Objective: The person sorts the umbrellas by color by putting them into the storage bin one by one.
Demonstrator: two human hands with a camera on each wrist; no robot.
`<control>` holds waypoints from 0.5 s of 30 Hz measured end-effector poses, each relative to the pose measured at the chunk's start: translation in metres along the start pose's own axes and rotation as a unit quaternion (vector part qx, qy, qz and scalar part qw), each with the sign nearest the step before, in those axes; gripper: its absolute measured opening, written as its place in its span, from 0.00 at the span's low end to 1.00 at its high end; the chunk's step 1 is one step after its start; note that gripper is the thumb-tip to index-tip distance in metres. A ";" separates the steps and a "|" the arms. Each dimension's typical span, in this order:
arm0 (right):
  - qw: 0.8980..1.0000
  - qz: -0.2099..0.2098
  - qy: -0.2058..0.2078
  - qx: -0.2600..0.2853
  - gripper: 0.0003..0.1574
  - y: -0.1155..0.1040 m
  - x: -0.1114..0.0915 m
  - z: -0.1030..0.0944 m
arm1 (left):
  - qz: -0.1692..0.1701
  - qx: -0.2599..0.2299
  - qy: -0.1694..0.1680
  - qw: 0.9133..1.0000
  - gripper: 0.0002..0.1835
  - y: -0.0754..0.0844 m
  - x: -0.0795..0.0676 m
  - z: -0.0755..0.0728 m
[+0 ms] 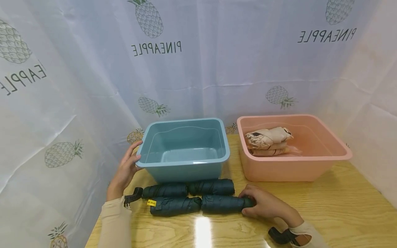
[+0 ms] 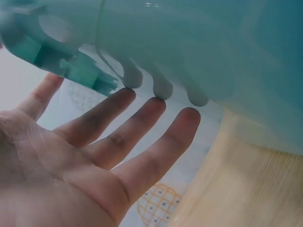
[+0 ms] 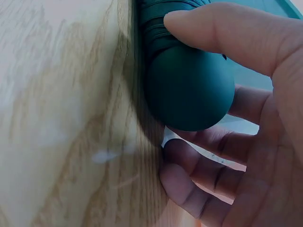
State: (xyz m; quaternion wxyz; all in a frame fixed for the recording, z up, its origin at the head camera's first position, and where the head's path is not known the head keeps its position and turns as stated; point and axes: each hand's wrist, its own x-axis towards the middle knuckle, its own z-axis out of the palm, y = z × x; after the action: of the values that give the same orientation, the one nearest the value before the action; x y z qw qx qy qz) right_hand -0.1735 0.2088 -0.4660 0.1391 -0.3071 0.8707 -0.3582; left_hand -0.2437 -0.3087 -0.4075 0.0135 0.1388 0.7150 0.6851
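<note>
A blue-green plastic tub stands at the back left, its inside bare. My left hand is at its left rim; in the left wrist view the straight fingers touch its outer wall. Several dark green folded umbrellas lie in two rows before the tub. With thumb and fingers around its rounded end, my right hand grips the front right umbrella; the smooth end cap shows close in the right wrist view. Beside it lies the front left umbrella, which has a yellow tag.
A pink tub stands at the back right, with rolled beige fabric bundles stacked in its left side. Under everything is a wooden table. A pineapple-print curtain hangs behind and along the sides.
</note>
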 end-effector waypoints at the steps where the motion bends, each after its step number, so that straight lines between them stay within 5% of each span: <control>1: 1.000 -0.003 0.001 0.001 0.19 0.000 0.000 0.000 | 0.002 -0.002 -0.007 1.000 0.30 -0.001 0.000 -0.001; 8: 0.999 -0.028 0.010 -0.011 0.16 -0.001 0.001 0.001 | 0.008 -0.023 -0.040 0.999 0.34 -0.004 -0.002 -0.004; 15: 0.999 0.011 -0.001 0.047 0.14 -0.001 0.002 -0.003 | 0.004 -0.031 -0.046 0.998 0.34 -0.003 -0.003 -0.003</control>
State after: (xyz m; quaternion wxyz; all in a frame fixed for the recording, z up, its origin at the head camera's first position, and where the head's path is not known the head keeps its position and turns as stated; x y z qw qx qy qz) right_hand -0.1763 0.2082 -0.4634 0.1583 -0.2909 0.8560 -0.3969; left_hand -0.2423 -0.3122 -0.4106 0.0477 0.1729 0.6915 0.6998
